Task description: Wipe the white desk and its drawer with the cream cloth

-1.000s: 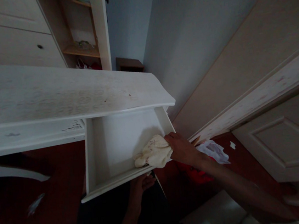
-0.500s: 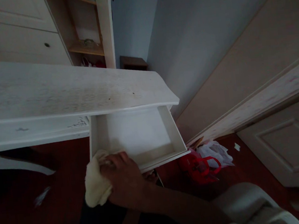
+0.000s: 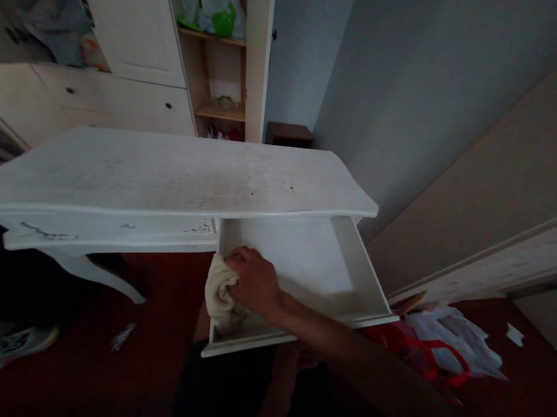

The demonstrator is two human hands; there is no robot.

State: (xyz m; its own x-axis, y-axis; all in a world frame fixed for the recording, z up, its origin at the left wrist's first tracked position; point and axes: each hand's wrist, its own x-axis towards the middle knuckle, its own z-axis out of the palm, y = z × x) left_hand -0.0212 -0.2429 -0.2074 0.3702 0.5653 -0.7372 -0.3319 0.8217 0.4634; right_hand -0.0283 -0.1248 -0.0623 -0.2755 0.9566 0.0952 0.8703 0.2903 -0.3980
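Observation:
My right hand (image 3: 256, 277) is closed around a bunched cream cloth (image 3: 222, 293). It presses the cloth over the left side wall of a pulled-out white drawer (image 3: 307, 252), near the front corner. The drawer juts from the right end of a white desk (image 3: 170, 173), whose top is scuffed with grey-brown marks. Below the drawer front is my left hand (image 3: 292, 359), in shadow and partly covered by my right forearm. Its fingers are too dark and hidden to show what they touch.
Behind the desk stands a white cabinet (image 3: 148, 103) with an open shelf section. A red bag (image 3: 443, 357) and a white plastic bag (image 3: 451, 336) lie on the floor at the right. A shoe (image 3: 17, 349) shows at the lower left, and a grey wall (image 3: 418, 74) rises on the right.
My right hand and the cloth have shifted from the drawer's front left corner back along its left wall. The view has swung left, showing more of the desk.

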